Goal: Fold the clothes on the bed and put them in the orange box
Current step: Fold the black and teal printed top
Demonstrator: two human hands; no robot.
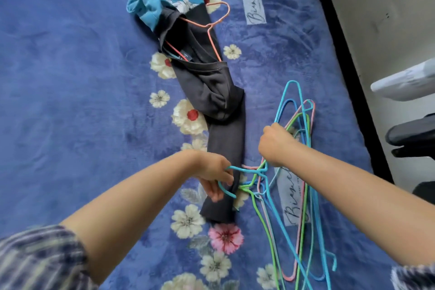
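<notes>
Crumpled dark shirt (pixel 211 92), hanger (pixel 211 26) inside

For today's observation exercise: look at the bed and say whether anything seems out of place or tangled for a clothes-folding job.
Yes. A tangle of coloured hangers sprawls on the blue blanket, gripped by the left hand and right hand. An orange hanger is still caught in the neck of the rumpled dark shirt. No orange box is visible.
</notes>
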